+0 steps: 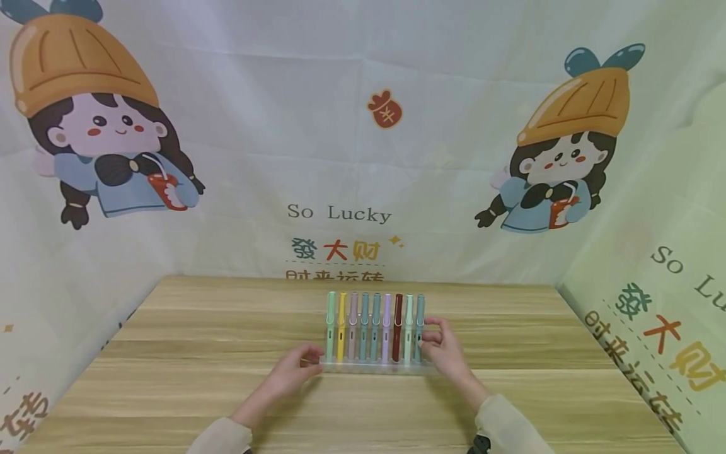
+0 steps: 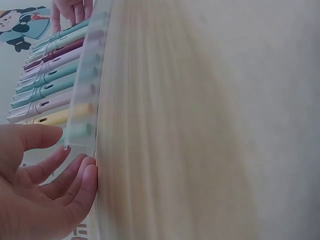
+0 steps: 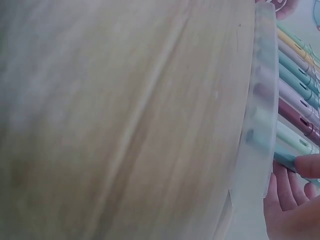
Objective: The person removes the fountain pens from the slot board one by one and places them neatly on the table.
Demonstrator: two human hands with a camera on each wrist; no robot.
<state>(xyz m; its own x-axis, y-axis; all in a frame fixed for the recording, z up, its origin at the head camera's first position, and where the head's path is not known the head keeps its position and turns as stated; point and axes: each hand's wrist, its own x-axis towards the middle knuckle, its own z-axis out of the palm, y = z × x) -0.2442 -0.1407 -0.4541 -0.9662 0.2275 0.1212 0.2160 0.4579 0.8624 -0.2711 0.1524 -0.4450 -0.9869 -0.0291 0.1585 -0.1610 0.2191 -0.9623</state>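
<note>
A clear plastic pen stand holds several capped pens upright in a row. From left to right come a mint green pen, a yellow pen, mauve, teal and lilac ones, a dark red pen, a pale mint one, and a blue-green pen at the right end. My left hand is at the stand's left end, its loosely bent fingertips right at the corner in the left wrist view. My right hand pinches the blue-green pen, thumb on its barrel and other fingers behind.
The stand is on a wood-grain table. Behind and beside the table hangs a pale printed cloth with cartoon figures and lettering. A dark band shows at the right sleeve cuff.
</note>
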